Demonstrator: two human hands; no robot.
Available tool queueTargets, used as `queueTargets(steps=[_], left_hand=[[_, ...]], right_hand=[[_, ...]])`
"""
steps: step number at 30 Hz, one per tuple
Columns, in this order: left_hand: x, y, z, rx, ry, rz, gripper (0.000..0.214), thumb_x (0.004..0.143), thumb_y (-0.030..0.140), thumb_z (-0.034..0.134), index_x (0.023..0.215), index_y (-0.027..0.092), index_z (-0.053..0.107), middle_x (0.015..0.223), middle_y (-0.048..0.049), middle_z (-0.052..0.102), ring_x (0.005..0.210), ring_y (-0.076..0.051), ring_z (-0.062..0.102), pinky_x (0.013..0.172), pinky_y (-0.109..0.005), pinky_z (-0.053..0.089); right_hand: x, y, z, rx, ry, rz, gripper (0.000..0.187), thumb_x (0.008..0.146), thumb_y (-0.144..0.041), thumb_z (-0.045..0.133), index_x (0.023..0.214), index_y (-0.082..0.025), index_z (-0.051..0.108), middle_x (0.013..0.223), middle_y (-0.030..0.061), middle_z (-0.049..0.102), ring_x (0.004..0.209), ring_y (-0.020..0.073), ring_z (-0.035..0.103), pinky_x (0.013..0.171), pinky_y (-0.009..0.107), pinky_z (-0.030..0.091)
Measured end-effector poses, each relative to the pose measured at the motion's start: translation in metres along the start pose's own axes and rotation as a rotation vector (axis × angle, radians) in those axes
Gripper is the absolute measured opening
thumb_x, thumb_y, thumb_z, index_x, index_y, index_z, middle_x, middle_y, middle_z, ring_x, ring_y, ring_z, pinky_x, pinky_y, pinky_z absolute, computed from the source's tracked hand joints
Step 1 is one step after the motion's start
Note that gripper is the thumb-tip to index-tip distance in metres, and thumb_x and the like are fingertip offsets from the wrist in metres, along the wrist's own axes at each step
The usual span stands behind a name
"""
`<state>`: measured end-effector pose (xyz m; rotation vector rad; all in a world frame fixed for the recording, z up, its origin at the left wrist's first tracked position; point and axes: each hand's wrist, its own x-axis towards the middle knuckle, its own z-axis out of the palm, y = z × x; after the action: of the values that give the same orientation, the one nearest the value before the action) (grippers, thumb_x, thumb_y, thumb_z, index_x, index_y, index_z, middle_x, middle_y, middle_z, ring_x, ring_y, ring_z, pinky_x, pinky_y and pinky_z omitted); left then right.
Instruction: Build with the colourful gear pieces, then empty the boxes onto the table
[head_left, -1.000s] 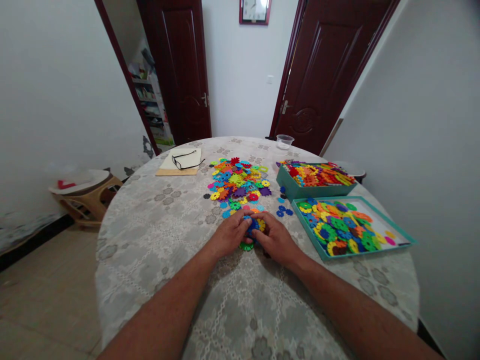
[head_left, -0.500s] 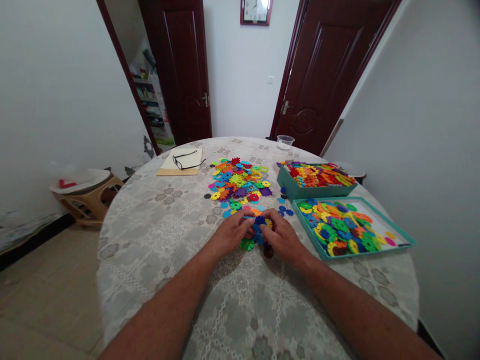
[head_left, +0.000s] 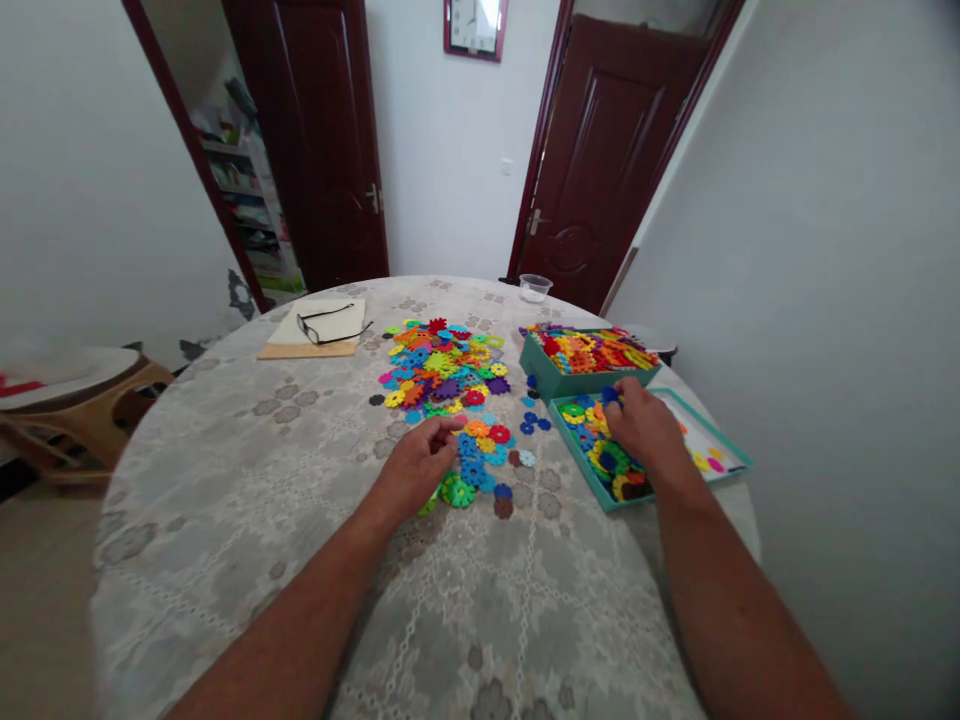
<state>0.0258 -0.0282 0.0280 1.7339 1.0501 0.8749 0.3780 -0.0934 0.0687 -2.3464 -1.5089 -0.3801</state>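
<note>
Left hand (head_left: 416, 465) rests loosely spread against the joined discs (head_left: 476, 455). Right hand (head_left: 641, 425) curls into the near tray (head_left: 583, 465), fingertips at a blue disc (head_left: 611, 394), grip unclear. Pinching its rim should lift it cleanly.

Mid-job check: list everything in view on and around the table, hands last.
table: one, round, pale lace cloth
loose discs: many, mixed colours, heaped at table centre
small cluster: one, blue, yellow, green, red discs, nearer than heap
box: one, teal, full of discs, far right
tray: one, teal, shallow, discs inside, nearer than box
pad: one, tan, table's far left
glasses: one pair, black, on pad
cup: one, clear, far edge
clock: one, red frame, back wall
doors: two, dark red, back wall
left hand: on table, touching small cluster
right hand: in tray, over discs; grip unclear
</note>
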Motion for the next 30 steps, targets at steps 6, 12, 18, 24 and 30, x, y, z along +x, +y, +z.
queueTargets(steps=[6,12,18,24,30], left_hand=[[0.001,-0.002,-0.002,-0.004,-0.036,-0.013,0.047,0.083,0.031,0.063,0.128,0.021,0.068,0.102,-0.0041,0.073,0.084,-0.020,0.068,0.075,-0.032,0.054],[0.001,-0.008,-0.001,-0.046,-0.128,-0.005,0.058,0.087,0.040,0.069,0.142,0.023,0.059,0.111,-0.0056,0.069,0.079,-0.017,0.066,0.068,-0.030,0.052],[0.002,-0.009,-0.001,-0.165,-0.215,0.010,0.067,0.087,0.043,0.074,0.147,0.026,0.053,0.118,-0.0068,0.067,0.082,-0.017,0.066,0.071,-0.030,0.054],[-0.003,-0.004,0.003,-0.221,-0.300,0.007,0.059,0.087,0.039,0.074,0.141,0.022,0.058,0.097,-0.0049,0.070,0.087,-0.020,0.068,0.076,-0.032,0.054],[-0.009,0.007,-0.008,-0.067,-0.278,0.108,0.058,0.086,0.034,0.072,0.142,0.024,0.058,0.103,-0.0036,0.066,0.085,-0.017,0.064,0.076,-0.031,0.054]], right_hand=[[0.005,0.005,-0.005,0.083,0.248,0.031,0.031,0.096,-0.016,0.045,0.119,-0.012,0.065,0.112,0.0185,0.070,0.105,0.0305,0.064,0.093,0.039,0.047],[-0.026,-0.066,-0.003,0.599,0.157,-0.387,0.020,0.099,-0.018,0.049,0.108,-0.019,0.067,0.106,0.0106,0.070,0.100,0.0227,0.065,0.093,0.034,0.049],[-0.073,-0.124,0.012,0.875,-0.339,-0.674,0.030,0.095,-0.019,0.064,0.125,-0.022,0.065,0.108,0.0044,0.071,0.085,0.0158,0.065,0.080,0.028,0.051],[-0.085,-0.133,0.016,1.017,-0.450,-0.523,0.018,0.096,-0.019,0.061,0.112,-0.023,0.068,0.089,-0.0015,0.068,0.076,0.0136,0.063,0.070,0.024,0.048],[-0.066,-0.115,0.004,0.860,-0.158,-0.502,0.020,0.094,-0.016,0.054,0.107,-0.023,0.067,0.099,0.0039,0.072,0.090,0.0193,0.067,0.085,0.032,0.051]])
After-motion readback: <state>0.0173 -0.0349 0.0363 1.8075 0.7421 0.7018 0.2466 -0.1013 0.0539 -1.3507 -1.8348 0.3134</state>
